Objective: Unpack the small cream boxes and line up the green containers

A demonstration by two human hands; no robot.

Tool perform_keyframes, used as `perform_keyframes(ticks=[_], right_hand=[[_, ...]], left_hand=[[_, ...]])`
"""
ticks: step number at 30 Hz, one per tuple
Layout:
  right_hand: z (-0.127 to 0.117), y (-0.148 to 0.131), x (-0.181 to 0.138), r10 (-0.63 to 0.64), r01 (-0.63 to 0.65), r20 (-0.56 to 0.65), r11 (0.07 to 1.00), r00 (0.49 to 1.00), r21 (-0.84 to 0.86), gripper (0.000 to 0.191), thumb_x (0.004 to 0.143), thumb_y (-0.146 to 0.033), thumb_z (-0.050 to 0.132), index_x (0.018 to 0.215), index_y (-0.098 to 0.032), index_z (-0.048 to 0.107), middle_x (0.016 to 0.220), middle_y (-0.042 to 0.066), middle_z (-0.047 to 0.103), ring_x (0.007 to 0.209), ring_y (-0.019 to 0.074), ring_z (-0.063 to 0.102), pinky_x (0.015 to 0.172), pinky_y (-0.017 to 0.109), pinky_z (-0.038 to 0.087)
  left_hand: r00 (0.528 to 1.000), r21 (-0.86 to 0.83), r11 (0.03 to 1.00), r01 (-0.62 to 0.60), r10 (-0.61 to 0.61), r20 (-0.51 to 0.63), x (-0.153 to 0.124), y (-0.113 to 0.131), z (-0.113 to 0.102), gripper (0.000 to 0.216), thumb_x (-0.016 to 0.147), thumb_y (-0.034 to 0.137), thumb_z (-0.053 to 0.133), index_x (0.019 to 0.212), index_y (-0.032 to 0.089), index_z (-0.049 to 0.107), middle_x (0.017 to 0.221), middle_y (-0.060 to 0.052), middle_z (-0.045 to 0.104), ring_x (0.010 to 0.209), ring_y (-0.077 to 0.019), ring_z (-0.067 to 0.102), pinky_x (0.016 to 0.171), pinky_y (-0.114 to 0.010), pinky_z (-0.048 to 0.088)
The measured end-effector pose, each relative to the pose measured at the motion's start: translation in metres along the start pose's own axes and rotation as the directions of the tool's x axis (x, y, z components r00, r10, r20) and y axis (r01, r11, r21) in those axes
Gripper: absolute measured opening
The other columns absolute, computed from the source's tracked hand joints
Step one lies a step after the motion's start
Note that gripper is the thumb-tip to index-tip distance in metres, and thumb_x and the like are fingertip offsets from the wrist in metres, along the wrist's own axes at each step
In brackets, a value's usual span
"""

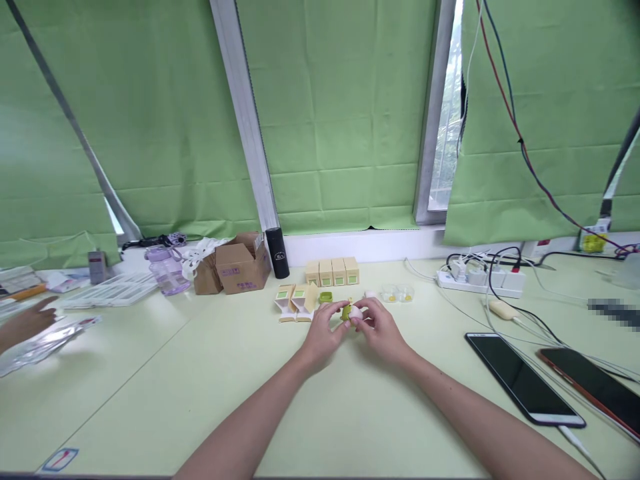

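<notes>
Between my two hands is a small rounded green-and-white toy figure [353,313], held just above the table. My left hand [323,335] pinches its green side with thumb and fingertips. On the white side, the fingers of my right hand [384,331] are closed round it. Just behind my left hand sits a small green square tray-like piece [325,297]. Two cartons with open flaps [303,301] stand to its left. Beyond my right hand are a small pale piece [370,294], partly hidden, and clear plastic cups with yellow bits [397,293].
Closed small cartons [333,273] line the back. Left of them are a black cylinder [277,253], a cardboard box [243,267] and a purple bottle [167,271]. Phones [524,378], cables and a power strip [480,281] occupy the right. Another person's hand [30,323] reaches in at left.
</notes>
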State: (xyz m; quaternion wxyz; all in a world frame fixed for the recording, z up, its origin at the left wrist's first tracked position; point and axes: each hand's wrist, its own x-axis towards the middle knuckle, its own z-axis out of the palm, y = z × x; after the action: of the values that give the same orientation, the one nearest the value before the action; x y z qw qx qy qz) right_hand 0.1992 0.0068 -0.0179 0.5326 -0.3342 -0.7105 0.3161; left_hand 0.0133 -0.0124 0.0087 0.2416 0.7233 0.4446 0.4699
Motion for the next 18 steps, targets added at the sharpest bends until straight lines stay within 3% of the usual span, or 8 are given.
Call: perform_keyframes(ticks=[5, 8, 18], right_hand=[[0.0018, -0.0017, 0.0029, 0.182, -0.188, 0.047, 0.934, 0.982, 0.304, 0.043, 0.086, -0.056, 0.075, 0.108, -0.020, 0.065, 0.104, 0.006, 0.071, 0.075, 0.0179, 0.070, 0.073, 0.038, 0.063], [0.0023, -0.0045, 0.0048, 0.235, -0.234, 0.050, 0.879, 0.971, 0.416, 0.052, 0.080, -0.060, 0.080, 0.111, -0.020, 0.069, 0.108, 0.008, 0.073, 0.078, 0.0202, 0.072, 0.074, 0.040, 0.064], [0.0022, -0.0089, 0.0059, 0.248, -0.248, 0.058, 0.865, 0.967, 0.437, 0.048, 0.076, -0.061, 0.083, 0.097, -0.019, 0.073, 0.099, 0.007, 0.074, 0.069, 0.0187, 0.070, 0.067, 0.037, 0.063]], left_hand=[[0.999, -0.086, 0.996, 0.037, -0.036, 0.012, 0.0026, -0.0025, 0.0000, 0.045, 0.086, 0.037, 0.075, 0.128, 0.021, 0.072, 0.132, -0.014, 0.070, 0.126, -0.0313, 0.061, 0.108, -0.047, 0.044], [0.999, -0.118, 0.992, 0.033, -0.033, 0.005, 0.0047, -0.0047, -0.0004, 0.046, 0.083, 0.038, 0.077, 0.126, 0.021, 0.072, 0.128, -0.013, 0.073, 0.120, -0.0310, 0.064, 0.102, -0.045, 0.046], [0.996, -0.092, 0.992, 0.081, -0.083, -0.015, 0.0077, -0.0026, 0.0067, 0.046, 0.084, 0.053, 0.076, 0.115, 0.020, 0.077, 0.116, -0.011, 0.078, 0.108, -0.0292, 0.069, 0.094, -0.042, 0.051]])
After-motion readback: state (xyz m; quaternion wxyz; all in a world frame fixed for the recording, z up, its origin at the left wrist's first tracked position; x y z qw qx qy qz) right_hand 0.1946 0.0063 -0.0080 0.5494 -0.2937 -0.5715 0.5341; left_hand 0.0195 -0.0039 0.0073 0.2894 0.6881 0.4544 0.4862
